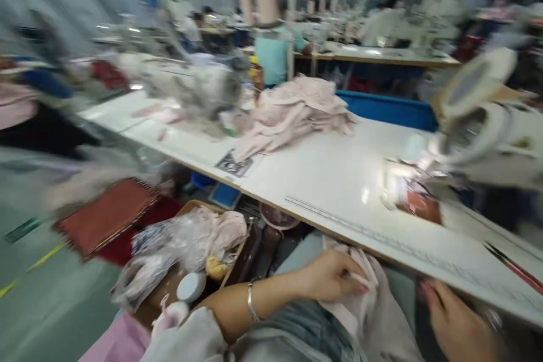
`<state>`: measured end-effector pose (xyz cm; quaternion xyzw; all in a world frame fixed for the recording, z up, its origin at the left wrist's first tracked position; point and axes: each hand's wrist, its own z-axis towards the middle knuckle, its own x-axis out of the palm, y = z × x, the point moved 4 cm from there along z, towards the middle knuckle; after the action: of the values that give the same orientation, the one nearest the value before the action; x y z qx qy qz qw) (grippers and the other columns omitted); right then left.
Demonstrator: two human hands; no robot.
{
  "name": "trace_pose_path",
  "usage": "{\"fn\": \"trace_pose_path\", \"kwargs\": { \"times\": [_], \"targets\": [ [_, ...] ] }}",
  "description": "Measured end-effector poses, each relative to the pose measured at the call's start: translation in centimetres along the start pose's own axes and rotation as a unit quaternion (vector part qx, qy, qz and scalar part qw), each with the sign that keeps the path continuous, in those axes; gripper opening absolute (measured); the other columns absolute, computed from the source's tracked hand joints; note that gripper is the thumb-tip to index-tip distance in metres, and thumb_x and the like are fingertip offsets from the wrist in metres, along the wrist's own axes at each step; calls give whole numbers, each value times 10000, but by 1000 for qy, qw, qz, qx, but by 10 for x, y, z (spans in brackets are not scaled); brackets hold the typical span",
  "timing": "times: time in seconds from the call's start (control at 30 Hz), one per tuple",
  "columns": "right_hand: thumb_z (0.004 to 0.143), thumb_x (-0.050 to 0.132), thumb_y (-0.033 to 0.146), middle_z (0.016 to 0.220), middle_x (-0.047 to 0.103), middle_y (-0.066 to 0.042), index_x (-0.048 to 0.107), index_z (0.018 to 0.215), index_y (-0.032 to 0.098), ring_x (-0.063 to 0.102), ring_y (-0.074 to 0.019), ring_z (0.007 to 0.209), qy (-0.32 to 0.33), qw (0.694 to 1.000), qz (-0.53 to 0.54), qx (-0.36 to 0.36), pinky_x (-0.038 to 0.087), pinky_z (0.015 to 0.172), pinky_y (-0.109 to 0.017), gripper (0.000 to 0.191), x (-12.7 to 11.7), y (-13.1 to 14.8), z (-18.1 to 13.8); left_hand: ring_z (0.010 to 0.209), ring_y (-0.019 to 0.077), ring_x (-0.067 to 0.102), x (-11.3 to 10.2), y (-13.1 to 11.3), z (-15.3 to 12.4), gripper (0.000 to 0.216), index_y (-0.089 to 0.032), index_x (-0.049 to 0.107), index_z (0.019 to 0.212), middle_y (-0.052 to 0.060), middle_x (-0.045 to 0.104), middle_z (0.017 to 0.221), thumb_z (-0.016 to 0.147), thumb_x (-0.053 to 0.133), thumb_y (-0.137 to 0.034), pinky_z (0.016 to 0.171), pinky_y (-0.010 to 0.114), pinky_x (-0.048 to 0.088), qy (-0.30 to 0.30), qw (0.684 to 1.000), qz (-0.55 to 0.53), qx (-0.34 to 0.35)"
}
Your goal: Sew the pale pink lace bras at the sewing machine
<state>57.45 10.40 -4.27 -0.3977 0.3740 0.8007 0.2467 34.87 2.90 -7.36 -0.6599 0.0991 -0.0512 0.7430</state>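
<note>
My left hand (333, 276) is closed in a pinch on pale pink fabric (384, 300), which lies over my lap below the table's front edge. A light strip of the cloth stands out between its thumb and fingers. To the right, my right hand (456, 319) is just under the edge of the white sewing table (322, 181), apart from the cloth. Motion blurs this hand, and whether its fingers hold anything cannot be made out.
A heap of pale pink fabric (297, 107) rests on the table. A sewing machine (479, 136) stands at right, near red-handled tweezers (513, 266). At lower left are a box with plastic bags (186, 243), a white-lidded jar (191, 286) and a reddish-brown cushion (110, 212).
</note>
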Motion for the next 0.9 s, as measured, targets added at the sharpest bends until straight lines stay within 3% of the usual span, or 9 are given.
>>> {"fn": "trace_pose_path", "kwargs": {
  "times": [0.1,0.2,0.33,0.67,0.8,0.9],
  "targets": [
    [962,488,452,684,679,1,664,1013,253,598,-171,506,69,991,93,67,476,508,-267,270,1,25,-3,796,176,596,1,-13,5,387,-125,763,840,89,679,850,853,702,-506,724,258,462,15,998,-52,-6],
    [1012,457,394,726,643,-14,672,934,232,612,-153,611,95,978,185,-21,485,570,-245,281,8,59,4,820,169,563,7,-21,8,431,-114,758,867,80,630,868,845,708,-542,727,260,435,34,996,-76,-43],
    [1015,475,280,684,551,-3,581,734,211,546,-134,601,18,987,148,-64,438,559,-243,308,4,71,1,791,149,518,11,-26,7,438,-112,730,805,42,569,813,823,730,-550,700,250,400,46,993,-73,-78],
    [987,499,151,688,522,12,590,763,202,545,-115,600,-53,992,78,-87,457,572,-229,247,-3,73,-7,658,106,466,17,-19,9,494,-113,709,823,17,580,740,774,756,-602,594,232,352,45,986,-117,-106],
    [960,537,86,661,512,2,610,747,189,545,-127,628,-113,988,16,-108,466,615,-240,248,-6,75,-12,723,142,551,14,-25,10,372,-121,730,786,42,636,760,841,734,-489,657,255,424,14,997,-64,-49],
    [955,560,74,687,529,-7,631,800,173,514,-110,587,-110,986,23,-125,447,568,-232,197,-6,75,-13,767,161,596,12,-29,7,193,-132,749,828,46,669,791,853,735,-323,690,260,446,-10,1000,13,-25]
  ]
}}
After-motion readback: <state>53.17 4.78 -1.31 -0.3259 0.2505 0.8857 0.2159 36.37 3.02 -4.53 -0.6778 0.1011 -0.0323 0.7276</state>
